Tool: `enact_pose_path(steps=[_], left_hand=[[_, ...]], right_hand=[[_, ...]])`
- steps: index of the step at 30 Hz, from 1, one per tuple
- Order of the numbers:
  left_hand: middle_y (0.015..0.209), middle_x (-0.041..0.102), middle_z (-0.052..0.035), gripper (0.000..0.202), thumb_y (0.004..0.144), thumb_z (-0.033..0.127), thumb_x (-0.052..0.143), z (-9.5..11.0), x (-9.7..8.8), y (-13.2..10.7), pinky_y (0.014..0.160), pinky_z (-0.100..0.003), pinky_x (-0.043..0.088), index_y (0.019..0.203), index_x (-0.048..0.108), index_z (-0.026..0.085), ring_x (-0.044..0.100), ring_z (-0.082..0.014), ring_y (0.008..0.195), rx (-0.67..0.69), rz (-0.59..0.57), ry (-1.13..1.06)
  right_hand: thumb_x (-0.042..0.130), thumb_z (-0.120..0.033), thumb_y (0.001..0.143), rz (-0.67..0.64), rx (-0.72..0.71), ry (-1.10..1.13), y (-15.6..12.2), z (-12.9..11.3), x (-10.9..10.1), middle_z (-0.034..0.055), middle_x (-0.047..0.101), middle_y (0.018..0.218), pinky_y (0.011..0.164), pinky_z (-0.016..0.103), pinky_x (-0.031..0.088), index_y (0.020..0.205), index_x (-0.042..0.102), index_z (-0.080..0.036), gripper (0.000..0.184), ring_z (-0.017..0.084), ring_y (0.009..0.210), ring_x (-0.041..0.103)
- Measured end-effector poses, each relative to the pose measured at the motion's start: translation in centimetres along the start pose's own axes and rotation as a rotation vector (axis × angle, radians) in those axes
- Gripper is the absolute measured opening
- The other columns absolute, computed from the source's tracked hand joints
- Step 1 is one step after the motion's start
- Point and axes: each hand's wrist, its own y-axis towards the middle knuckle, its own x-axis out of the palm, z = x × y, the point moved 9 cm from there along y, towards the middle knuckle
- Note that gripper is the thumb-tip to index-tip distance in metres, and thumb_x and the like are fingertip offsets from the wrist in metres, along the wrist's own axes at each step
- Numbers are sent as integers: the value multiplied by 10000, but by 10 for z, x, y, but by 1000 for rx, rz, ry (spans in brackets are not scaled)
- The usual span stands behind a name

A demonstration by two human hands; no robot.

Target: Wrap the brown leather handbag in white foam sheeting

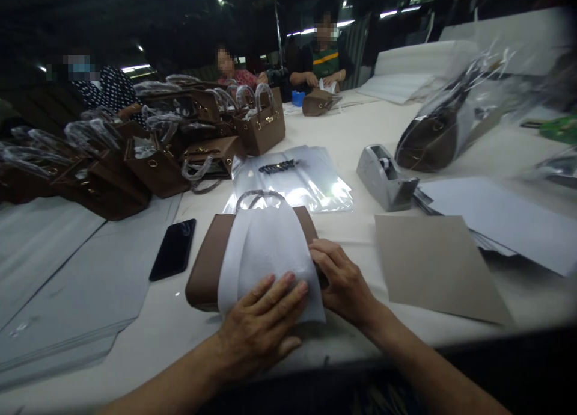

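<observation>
The small brown leather handbag [207, 261] lies flat on the white tabletop [351, 144] directly in front of the person, with a soft white sheet of foam wrap [265, 252] draped over its middle and its film-wrapped loop handle [256, 196] pointing away. The left hand [261, 325] lies flat with fingers spread on the near edge of the wrap, pressing it down onto the bag; the right hand [345, 279] rests at the bag's right end with fingers curled against the wrap's edge, though whether it pinches the sheet I cannot tell. The bag looks light and fairly stiff-walled, likely easy to scuff, so it would best be taken by its two short ends or its base; the wrap looks thin, limp and apt to slide unless held. One bag is under the hands, one black smartphone [174, 248] lies just left of it, one grey tape dispenser [385, 177] stands beyond to the right, one tan cardboard sheet [437, 264] lies right of the hands, and one stack of clear plastic bags [297, 183] lies behind the handle. A pile of brown handbags [153, 150], too crowded to count, fills the left side, and three other people sit at the far end.
</observation>
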Motion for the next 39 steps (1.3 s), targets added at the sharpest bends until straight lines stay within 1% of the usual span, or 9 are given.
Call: enact_pose_path(steps=[6,11,14,17,21,25,30,34,39], left_hand=[[1342,419,-12,365,868,102,434,5,2,-4,1077,-388,261,1220,491,181,358,-226,1247,33,52,115],[1303,466,-30,305,877,94,412,8,0,1,1026,-388,332,1114,563,213,385,-231,1232,42,100,163],[1266,499,-46,240,865,112,455,7,-3,5,993,-378,369,1027,594,222,406,-231,1215,6,127,160],[1254,503,-85,213,862,118,467,5,-4,7,972,-377,389,1009,592,206,416,-235,1206,-31,135,129],[1280,469,-135,342,849,63,448,0,-4,7,975,-375,388,1178,500,140,393,-244,1222,-95,114,109],[1280,475,-115,391,841,41,453,-3,-4,7,999,-360,358,1225,467,117,390,-238,1224,-137,128,96],[1245,512,-92,313,888,50,349,-4,-14,6,1004,-332,338,1073,584,143,420,-221,1203,-132,291,33],[1190,558,-81,316,902,74,323,-5,-17,8,1024,-303,315,962,623,152,442,-200,1188,-129,315,31],[1126,601,-57,346,911,95,294,-8,-21,7,1038,-283,303,929,631,176,478,-170,1154,-137,379,44]], right_hand=[[599,-89,728,-180,6,175,-7,4,-3,105,341,1309,1047,381,297,1241,392,-165,558,216,1240,279],[595,-230,784,-67,194,399,-29,34,-16,93,237,1388,827,301,497,1362,238,-220,679,215,1235,298],[602,-310,794,74,327,274,-44,40,-26,68,555,1012,615,231,490,1161,484,-175,409,161,867,548],[602,-382,796,78,431,167,-57,27,-23,-20,520,627,532,220,397,788,561,-167,219,101,551,485],[593,-389,803,80,455,168,-56,22,-31,-33,511,595,531,213,359,728,552,-174,231,90,528,462],[532,-402,828,441,633,49,-40,92,-113,-7,571,715,580,216,403,882,568,-175,236,108,605,521],[548,-307,803,468,874,-39,3,211,-187,27,589,790,523,206,401,991,552,-125,262,96,573,520],[541,-195,835,237,1107,7,23,272,-183,-12,549,695,395,159,319,912,550,-104,120,47,449,424],[527,-232,873,-6,1359,82,33,300,-160,-41,488,624,359,125,304,764,526,-95,175,22,415,370]])
